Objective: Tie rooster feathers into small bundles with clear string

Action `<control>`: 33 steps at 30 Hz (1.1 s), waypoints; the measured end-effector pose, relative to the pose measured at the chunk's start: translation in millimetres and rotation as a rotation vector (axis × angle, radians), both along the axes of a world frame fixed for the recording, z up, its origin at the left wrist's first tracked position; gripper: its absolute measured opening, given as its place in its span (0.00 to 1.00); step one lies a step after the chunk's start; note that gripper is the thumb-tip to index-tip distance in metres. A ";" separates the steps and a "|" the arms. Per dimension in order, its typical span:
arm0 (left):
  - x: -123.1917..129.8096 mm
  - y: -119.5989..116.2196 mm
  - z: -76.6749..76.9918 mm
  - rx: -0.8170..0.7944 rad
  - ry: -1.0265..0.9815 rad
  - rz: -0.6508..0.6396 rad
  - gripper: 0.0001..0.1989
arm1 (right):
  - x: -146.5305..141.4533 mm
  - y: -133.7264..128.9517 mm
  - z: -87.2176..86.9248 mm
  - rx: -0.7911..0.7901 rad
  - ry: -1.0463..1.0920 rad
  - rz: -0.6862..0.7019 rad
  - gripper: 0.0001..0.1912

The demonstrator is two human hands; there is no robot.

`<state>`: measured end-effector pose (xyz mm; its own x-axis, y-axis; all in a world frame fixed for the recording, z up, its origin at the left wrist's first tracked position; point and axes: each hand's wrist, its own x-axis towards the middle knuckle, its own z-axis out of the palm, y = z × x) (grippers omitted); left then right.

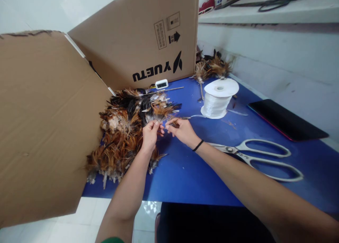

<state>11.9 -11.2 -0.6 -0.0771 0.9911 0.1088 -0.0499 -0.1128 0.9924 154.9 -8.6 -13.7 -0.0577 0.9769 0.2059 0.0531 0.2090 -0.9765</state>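
My left hand (150,133) is pinched closed at the right edge of a pile of brown and black feathers (120,140); what its fingertips hold is too small to make out. Close beside it, my right hand (185,131), with a black band at the wrist, has thumb and fingers closed on what looks like a small brown feather (173,124). The fingertips of both hands nearly meet above the blue tabletop (182,179). A thin white ribbon end (197,116) runs between my right hand and a spool of white ribbon (217,105).
Large scissors (230,149) lie partly under my right forearm. A black tablet-like device (288,119) rests at the right. Behind the pile are a thin stick (173,89), a small white digital display (161,84) and a cardboard box (119,56). More feathers (215,65) sit by the wall.
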 end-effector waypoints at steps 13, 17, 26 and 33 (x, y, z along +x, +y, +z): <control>0.3 -5.5 -11.4 0.307 0.628 0.086 0.12 | -7.1 -5.9 17.2 -0.299 0.438 -0.151 0.13; 1.1 -7.3 -11.1 0.509 0.840 0.147 0.11 | -9.9 -8.7 18.1 -0.376 0.499 -0.190 0.16; -1.7 -9.1 -12.5 0.585 0.997 0.096 0.13 | -11.6 -10.7 18.7 -0.500 0.625 -0.189 0.20; -4.9 -8.1 -7.6 0.536 0.934 0.092 0.11 | -10.0 -13.5 22.8 -0.471 0.600 -0.140 0.20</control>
<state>7.0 -19.3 -8.2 0.1895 0.7916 0.5809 0.7319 -0.5083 0.4538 144.9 -22.1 9.1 0.0630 0.9590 -0.2764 -0.5173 -0.2054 -0.8308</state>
